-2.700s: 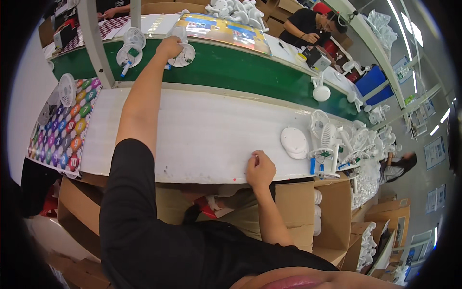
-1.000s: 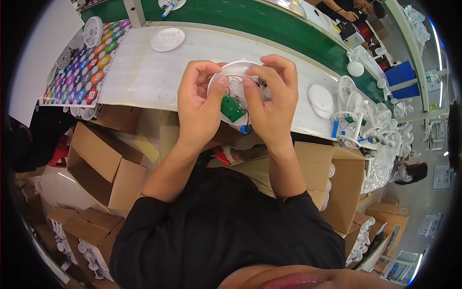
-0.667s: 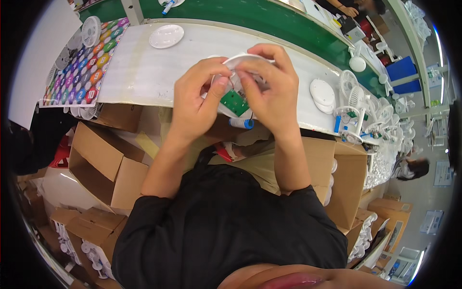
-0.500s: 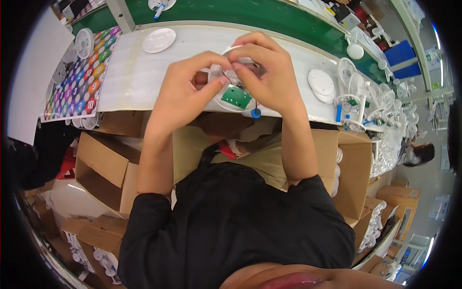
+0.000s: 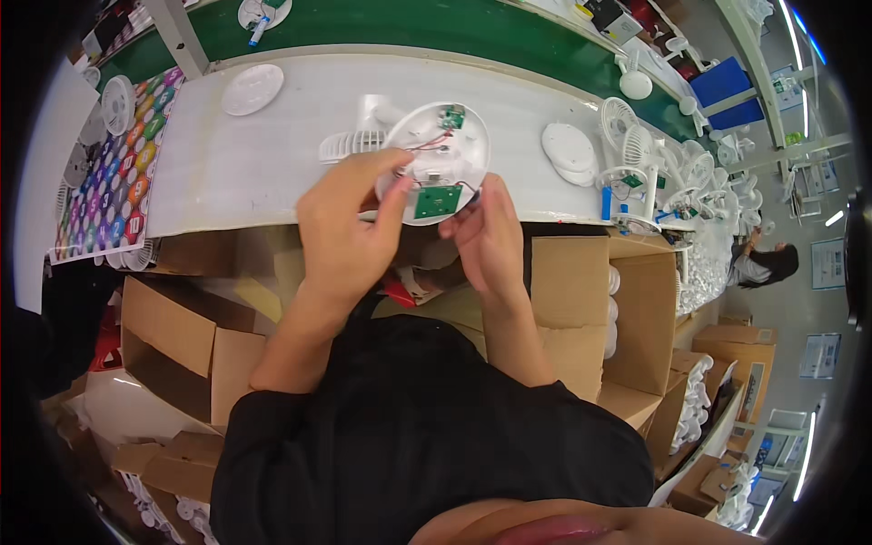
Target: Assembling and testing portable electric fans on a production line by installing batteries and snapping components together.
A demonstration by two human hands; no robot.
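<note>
Since the earlier frames, both hands have lifted the round white housing (image 5: 436, 159) slightly farther from the body, and its open inner side now faces the camera more fully; the hands no longer cover most of it. Left hand (image 5: 350, 227) grips the housing at its near-left rim, with the thumb laid against the edge and the remaining fingers curled behind the shell. Right hand (image 5: 486, 232) holds the near-right rim, its fingers pressed together and pinching the edge just beside the green circuit board (image 5: 437, 201). A second, smaller green board (image 5: 451, 116) sits at the far rim of the housing, and thin red wires (image 5: 434, 143) run across the interior between the two boards. The housing is held above the near edge of the white worktop (image 5: 272, 154), between the two hands.

On the worktop, a white fan grille part (image 5: 356, 141) lies just left of the housing and partly behind the left hand. A white round disc (image 5: 252, 89) lies farther left. A stack of white round covers (image 5: 570, 150) rests to the right. Assembled small white fans (image 5: 636, 150) stand at the far right of the worktop. A sheet of multicoloured round pieces (image 5: 123, 182) covers the left end. A green conveyor belt (image 5: 409, 27) runs along the far side of the worktop. Open cardboard boxes (image 5: 182, 336) stand below the worktop on both sides of the person. Another person (image 5: 763, 263) is visible at the far right.
</note>
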